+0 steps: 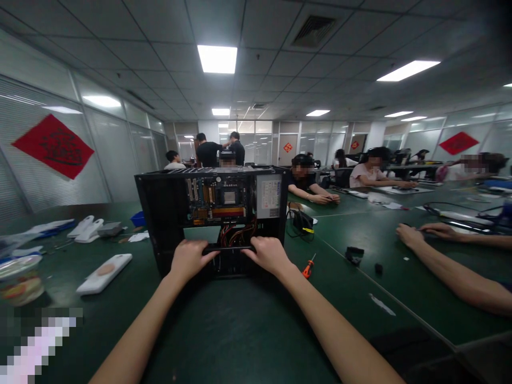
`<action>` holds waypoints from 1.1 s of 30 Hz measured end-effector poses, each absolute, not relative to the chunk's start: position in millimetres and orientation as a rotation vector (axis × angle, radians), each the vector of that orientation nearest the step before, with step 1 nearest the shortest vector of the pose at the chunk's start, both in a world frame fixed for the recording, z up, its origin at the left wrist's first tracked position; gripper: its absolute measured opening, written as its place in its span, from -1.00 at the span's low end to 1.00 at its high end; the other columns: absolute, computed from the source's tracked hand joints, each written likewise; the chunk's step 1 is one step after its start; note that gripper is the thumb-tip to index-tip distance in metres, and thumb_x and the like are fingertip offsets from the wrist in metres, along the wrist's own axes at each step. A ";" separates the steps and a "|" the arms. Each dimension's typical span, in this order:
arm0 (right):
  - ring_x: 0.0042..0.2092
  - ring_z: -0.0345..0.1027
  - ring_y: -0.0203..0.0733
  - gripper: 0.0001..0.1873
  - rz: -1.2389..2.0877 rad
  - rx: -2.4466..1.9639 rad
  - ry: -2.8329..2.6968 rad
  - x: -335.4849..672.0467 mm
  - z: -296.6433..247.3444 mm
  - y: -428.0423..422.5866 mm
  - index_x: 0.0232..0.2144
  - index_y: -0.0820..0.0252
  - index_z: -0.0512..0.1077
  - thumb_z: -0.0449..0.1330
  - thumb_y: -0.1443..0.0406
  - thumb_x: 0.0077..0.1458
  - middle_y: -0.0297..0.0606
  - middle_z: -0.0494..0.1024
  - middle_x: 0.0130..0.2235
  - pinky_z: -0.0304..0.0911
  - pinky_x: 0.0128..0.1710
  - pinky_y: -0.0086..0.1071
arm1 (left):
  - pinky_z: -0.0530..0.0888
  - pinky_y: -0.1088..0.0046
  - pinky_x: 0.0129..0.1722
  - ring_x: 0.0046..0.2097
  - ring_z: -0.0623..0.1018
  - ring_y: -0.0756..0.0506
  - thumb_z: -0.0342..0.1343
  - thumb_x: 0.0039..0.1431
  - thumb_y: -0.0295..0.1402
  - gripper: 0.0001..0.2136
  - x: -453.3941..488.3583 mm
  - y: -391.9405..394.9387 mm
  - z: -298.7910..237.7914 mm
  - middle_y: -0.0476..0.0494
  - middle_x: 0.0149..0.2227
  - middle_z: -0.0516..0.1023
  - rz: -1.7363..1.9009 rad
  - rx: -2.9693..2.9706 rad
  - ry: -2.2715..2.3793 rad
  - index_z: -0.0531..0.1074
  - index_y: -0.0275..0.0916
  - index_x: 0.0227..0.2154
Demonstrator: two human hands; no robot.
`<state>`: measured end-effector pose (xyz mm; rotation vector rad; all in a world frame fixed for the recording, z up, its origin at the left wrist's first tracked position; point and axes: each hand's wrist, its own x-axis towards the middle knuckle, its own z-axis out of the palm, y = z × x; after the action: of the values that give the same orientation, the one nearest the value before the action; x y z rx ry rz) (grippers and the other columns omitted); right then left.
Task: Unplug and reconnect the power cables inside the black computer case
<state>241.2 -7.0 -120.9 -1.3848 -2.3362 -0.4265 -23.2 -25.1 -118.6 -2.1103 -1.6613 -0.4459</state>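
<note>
A black desktop computer case (160,213) stands upright on the green table, its side open towards me. Inside it I see a motherboard (228,198) with a square socket, a silver power supply (268,196) with a label, and a bundle of cables (240,230). My left hand (190,257) is closed round a dark horizontal bar (230,248) across the lower part of the case. Further right along the same bar, my right hand (271,255) is closed too. Both thumbs point inward along it; the curled fingertips are hidden behind it.
An orange-handled screwdriver (308,268) lies right of the case, near a black cable adapter (301,221). At left are a white power bank (104,273) and a plastic food tub (20,280). Another person's forearm (452,266) rests at right; more people sit beyond.
</note>
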 end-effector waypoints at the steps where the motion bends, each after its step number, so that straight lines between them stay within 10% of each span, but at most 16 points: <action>1: -0.21 0.53 -0.06 -0.52 -0.434 -1.401 -2.314 240.7 -120.4 -9.5 -0.25 0.22 0.48 0.02 -0.05 0.31 -0.09 0.62 -0.25 0.22 -0.27 -0.36 | 0.35 0.03 0.05 -0.10 0.56 -0.35 -0.05 0.27 0.09 -0.52 -19.0 -27.5 -122.0 -0.33 -0.20 0.62 -0.492 -2.043 -1.670 0.55 -0.23 -0.26; 9: -0.09 0.40 0.00 -0.71 -0.496 -1.350 -2.270 241.0 -131.9 -33.4 -0.08 0.27 0.42 0.12 0.18 0.28 -0.06 0.53 -0.14 0.23 -0.07 -0.21 | -0.07 -0.37 0.25 0.28 0.22 -0.43 -0.08 0.32 -0.25 -0.63 27.7 -45.8 -153.5 -0.33 0.23 0.37 -0.736 -1.943 -1.767 0.45 -0.15 0.09; 18: 0.06 0.28 0.15 -0.51 -0.543 -1.479 -2.172 227.1 -136.6 -49.4 0.06 0.41 0.34 0.21 0.17 0.19 0.10 0.47 -0.05 0.07 0.18 -0.01 | -0.28 -0.42 0.23 0.30 0.12 -0.44 -0.06 0.32 -0.12 -0.67 40.2 -29.0 -133.6 -0.12 0.13 0.51 -1.127 -1.988 -2.122 0.61 -0.06 -0.24; 33: -0.12 0.42 0.15 -0.52 -0.499 -1.381 -2.379 178.9 -113.3 -79.9 0.08 0.40 0.41 0.17 0.19 0.21 0.18 0.54 -0.11 0.31 -0.15 -0.06 | -0.21 -0.19 0.32 0.20 0.38 -0.29 -0.08 0.27 -0.13 -0.64 -7.9 25.2 -113.1 -0.08 -0.06 0.65 -1.259 -2.093 -2.201 0.63 -0.06 -0.36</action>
<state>178.9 -79.9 -113.3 -1.3807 -2.3790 -0.4990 -7.9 25.2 -113.1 -2.0933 -2.2012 -1.2590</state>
